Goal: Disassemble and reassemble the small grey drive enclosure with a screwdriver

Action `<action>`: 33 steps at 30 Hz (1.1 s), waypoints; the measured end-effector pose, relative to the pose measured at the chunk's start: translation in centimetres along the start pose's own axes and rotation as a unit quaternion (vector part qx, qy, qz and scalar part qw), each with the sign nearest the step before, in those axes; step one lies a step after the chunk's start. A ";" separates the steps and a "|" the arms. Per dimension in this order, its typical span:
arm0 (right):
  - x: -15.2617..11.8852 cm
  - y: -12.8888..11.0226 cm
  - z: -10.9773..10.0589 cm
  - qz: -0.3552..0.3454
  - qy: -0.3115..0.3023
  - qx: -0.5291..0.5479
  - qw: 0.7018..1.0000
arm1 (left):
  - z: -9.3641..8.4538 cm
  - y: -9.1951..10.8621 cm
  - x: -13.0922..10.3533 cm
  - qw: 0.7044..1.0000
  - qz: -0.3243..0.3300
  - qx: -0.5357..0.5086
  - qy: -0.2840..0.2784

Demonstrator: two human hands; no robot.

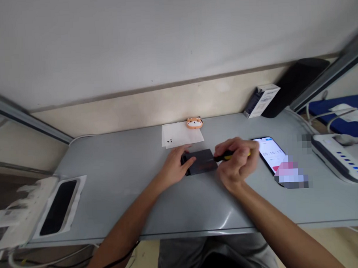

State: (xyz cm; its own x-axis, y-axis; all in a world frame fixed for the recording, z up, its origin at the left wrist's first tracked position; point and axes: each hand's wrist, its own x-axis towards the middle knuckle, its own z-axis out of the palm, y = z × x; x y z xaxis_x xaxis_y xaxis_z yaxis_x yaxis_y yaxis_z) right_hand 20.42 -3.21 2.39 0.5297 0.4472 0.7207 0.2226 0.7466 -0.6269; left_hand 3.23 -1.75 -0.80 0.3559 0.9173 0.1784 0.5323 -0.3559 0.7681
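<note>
A flat black rectangular case [201, 161] lies on the grey desk in front of me. My left hand [177, 165] is closed round its left end, thumb on top and fingers along the far side. In the fist of my right hand [236, 161] is a black and yellow screwdriver [226, 155], held almost level. Its front end points left at the case's right edge; whether the tip touches cannot be made out. Just beyond the case, several tiny dark screws [169, 140] rest on white paper [181, 134].
An orange animal-faced case [194, 123] sits on the paper's far edge. Right of my hand lies a phone [269, 153] with a lit timer, then a power strip [342, 158]. A carton [261, 100] and black cylinder [295, 87] stand at back right. Another phone [59, 206] lies far left.
</note>
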 end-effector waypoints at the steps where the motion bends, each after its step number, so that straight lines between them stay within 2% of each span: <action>1: -0.7 -0.3 0.3 0.014 -0.036 0.024 0.999 | -0.2 -0.2 0.0 1.000 -0.001 -0.012 -0.008; 5: -2.4 -0.6 0.5 0.012 -0.140 0.004 0.990 | -1.8 -0.4 -0.2 0.995 0.008 -0.027 -0.091; 9: -1.4 0.0 0.0 0.006 -0.138 -0.042 0.990 | -3.3 0.2 -0.2 0.988 0.012 0.005 -0.153; 14: 1.0 0.7 -0.6 0.065 -0.089 -0.089 0.990 | -3.6 0.6 -0.1 0.988 0.029 0.068 -0.139; 22: 2.4 1.8 -1.2 0.096 -0.064 -0.123 0.986 | -4.1 0.7 0.3 0.978 0.045 0.169 -0.111; 26: 1.9 1.5 -0.6 0.127 -0.028 -0.070 0.989 | -4.4 0.4 0.7 0.967 0.079 0.225 -0.085; 30: 0.4 1.1 0.1 0.113 -0.052 -0.050 0.991 | -4.2 1.2 0.6 0.964 0.114 0.224 -0.085; 33: -0.4 1.1 0.3 0.082 -0.072 -0.059 0.992 | -3.7 2.1 0.2 0.969 0.120 0.185 -0.110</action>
State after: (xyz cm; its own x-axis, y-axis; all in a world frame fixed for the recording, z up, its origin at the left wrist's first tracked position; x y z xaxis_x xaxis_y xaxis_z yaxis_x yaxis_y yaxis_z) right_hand 20.26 -2.40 1.47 0.4466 0.6304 0.6349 0.2418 0.5982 -0.7640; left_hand 1.52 -1.64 3.11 0.6366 0.7549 0.1578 0.6384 -0.6306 0.4414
